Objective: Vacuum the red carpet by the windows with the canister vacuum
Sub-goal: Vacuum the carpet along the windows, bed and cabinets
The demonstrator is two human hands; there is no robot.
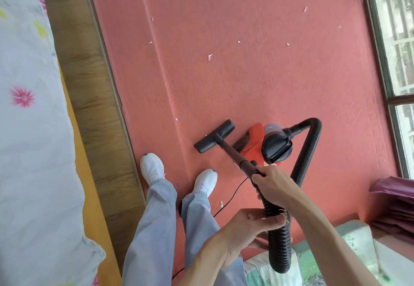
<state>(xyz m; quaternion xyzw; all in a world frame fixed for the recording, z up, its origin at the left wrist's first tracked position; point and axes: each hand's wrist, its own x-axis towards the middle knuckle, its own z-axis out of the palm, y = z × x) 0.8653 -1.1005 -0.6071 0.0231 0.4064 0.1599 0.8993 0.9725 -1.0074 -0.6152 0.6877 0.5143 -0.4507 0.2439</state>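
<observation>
Status: vacuuming barely begun, most of the carpet left

Left hand (251, 229) nearest the camera, fingers and thumb curled round the black ribbed flexible hose (280, 252), gripping it. Right hand (273, 184) just past it, wrapped firmly round the joint where the hose meets the dark rigid wand tube (233, 153). Both hands loaded, neither free.

Thin black power cord (228, 198) trails over the carpet beside the white shoes (152, 166). One scrap lies near the cord, not picked up.

Flat black plastic floor head (214, 136) sits on the red carpet (246, 72) just ahead of the feet. Red-and-black canister vacuum body (266, 144) is parked right beside it, and the hose loops out of its far end and back to the hands.

Beyond the head: small white paper scraps (210, 57) scattered across the middle and far carpet, out toward the framed glass windows (398, 39) on the right. Nothing in that zone looks cleaned.

Judgement: setup done, grip good, head on the carpet. Cannot tell if the motor is on. Nearly the whole carpet remains, including the strip along the windows; canister likely needs shifting to clear its own patch
</observation>
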